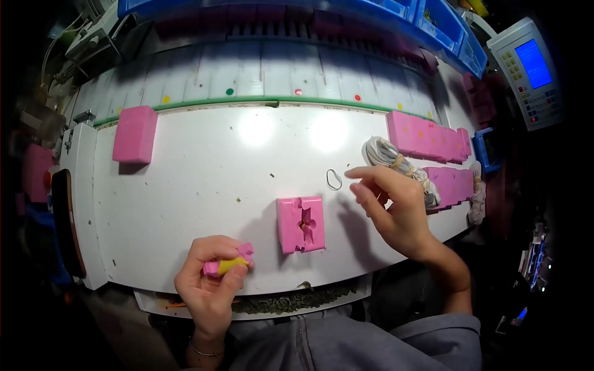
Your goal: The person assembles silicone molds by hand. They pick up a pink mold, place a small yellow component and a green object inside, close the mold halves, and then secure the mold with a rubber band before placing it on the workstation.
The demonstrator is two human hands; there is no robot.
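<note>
My left hand [210, 278] is closed around a small pink rubbery piece [246, 251] with a yellow part [232, 265] on it, above the table's near edge. My right hand [396, 207] hovers with thumb and index finger apart and nothing between them. Just left of its fingertips lies a thin loop like a rubber band [334, 180]. Between my hands a pink mould block [286, 226] rests on the table, its carved hollow facing up. Something small and yellowish shows in that hollow, too small to name.
The white table [185, 191] carries a plain pink block [135, 134] at far left. To the right lie a cord bundle [383, 151] and rows of pink blocks [427, 137]. Blue bins [439, 31] and a device with a blue screen [533, 63] stand behind. Green scraps [297, 301] fill a front tray.
</note>
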